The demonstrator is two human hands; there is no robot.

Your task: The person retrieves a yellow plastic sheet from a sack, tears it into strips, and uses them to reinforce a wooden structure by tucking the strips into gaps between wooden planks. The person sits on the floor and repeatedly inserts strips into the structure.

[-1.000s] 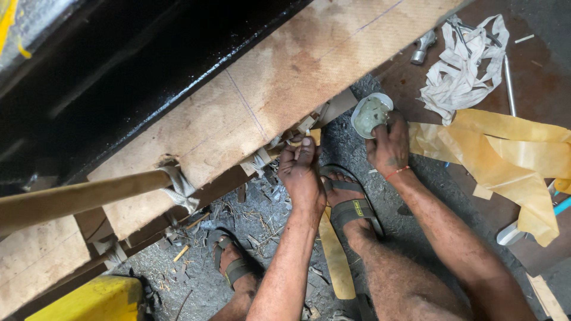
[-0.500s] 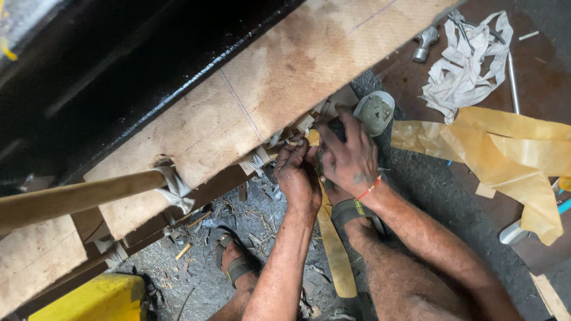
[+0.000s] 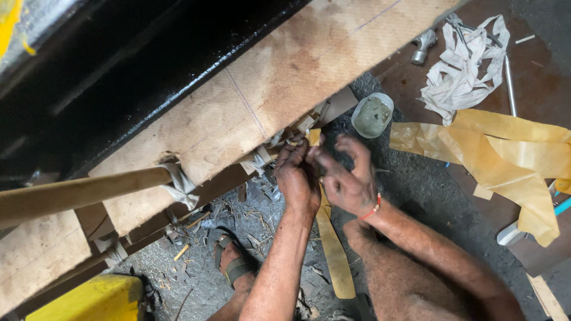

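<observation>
- Below the wooden board [image 3: 285, 89], closest to you, your sandalled foot [image 3: 235, 261] stands on gritty, littered ground, with a yellow container [image 3: 95, 300] off beyond it under the board's low end.
- Just under the board's lower edge, a yellow strip [image 3: 333, 249] runs down between your forearms, and its top end meets the board where your hands work.
- Your left hand [image 3: 297, 178] is curled against that edge, fingertips pressed together on the top of the strip.
- Your right hand [image 3: 348, 181] sits just beside it, fingers bent and partly spread. It is blurred, so it may be pinching the strip or only steadying it.
- By the look of it, you are fixing the strip's end at the board's underside. A next move calls for a firm pinch and a short pull along the edge.
- Room is tight there: torn scraps and white bindings hang from the edge, touching or nearly touching your knuckles.
- Beside the board on your right, a small grey bowl [image 3: 372, 115] sits near your right hand, so mind it when you draw back.
- Farther from the board on that side lie a crumpled yellow sheet [image 3: 511, 160] and a white rag [image 3: 464, 65], well apart from your hands.
- Along the board to your left, a wooden pole [image 3: 77, 193] is lashed on.
- Beyond the board's far edge is a black surface [image 3: 119, 71].
</observation>
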